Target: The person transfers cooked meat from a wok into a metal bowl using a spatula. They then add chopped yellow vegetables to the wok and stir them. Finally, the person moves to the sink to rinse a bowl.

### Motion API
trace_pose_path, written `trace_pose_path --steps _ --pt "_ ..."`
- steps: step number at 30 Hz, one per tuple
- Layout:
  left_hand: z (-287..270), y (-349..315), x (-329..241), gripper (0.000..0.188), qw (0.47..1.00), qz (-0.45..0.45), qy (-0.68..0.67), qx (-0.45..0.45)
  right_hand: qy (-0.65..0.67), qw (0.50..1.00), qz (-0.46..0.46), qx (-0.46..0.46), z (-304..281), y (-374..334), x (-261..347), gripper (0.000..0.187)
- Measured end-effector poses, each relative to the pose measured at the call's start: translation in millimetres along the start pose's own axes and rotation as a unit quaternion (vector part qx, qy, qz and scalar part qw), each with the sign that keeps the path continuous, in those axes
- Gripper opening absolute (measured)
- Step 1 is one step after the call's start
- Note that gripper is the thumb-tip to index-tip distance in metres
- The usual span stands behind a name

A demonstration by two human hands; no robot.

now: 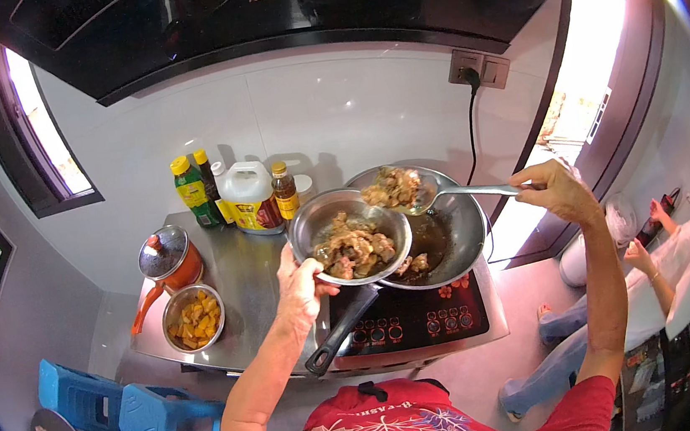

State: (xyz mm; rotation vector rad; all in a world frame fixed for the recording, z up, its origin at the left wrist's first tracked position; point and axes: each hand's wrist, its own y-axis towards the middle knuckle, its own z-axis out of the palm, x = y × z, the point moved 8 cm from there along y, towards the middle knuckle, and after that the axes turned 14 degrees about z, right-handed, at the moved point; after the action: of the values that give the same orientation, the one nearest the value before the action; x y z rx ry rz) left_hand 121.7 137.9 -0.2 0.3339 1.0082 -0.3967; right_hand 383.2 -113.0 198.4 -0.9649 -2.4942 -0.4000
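Note:
My left hand [297, 289] grips the rim of a steel bowl [303, 235], thumb over the edge, and holds it tilted above the left side of a wok [470, 240]. Browned meat chunks [357, 248] fill part of the bowl. In my right hand [557, 191] is the handle of a metal ladle [477, 190]. Its scoop, heaped with more meat [393, 188], hangs over the wok at the bowl's far right rim. A few pieces [417, 264] and dark liquid lie in the wok, whose black handle [344, 329] points toward me. The wok sits on an induction cooker [411, 326].
Left on the steel counter [237, 265] stand an orange lidded saucepan [171, 259] and a bowl of yellow-orange chunks [194, 318]. Bottles and a white jug [250, 193] line the wall. Blue stools [168, 415] are at lower left. Another person [647, 293] is at the right.

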Motion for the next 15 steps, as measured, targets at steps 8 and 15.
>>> trace_pose_path --steps 8,15 --pt "3 -2 10 0.060 0.998 -0.019 -0.057 0.037 -0.270 0.905 -0.216 -0.246 54 -54 83 0.026" --pt "-4 -6 3 0.060 0.998 -0.003 -0.056 0.018 -0.298 0.817 -0.289 -0.401 50 -81 96 0.024"
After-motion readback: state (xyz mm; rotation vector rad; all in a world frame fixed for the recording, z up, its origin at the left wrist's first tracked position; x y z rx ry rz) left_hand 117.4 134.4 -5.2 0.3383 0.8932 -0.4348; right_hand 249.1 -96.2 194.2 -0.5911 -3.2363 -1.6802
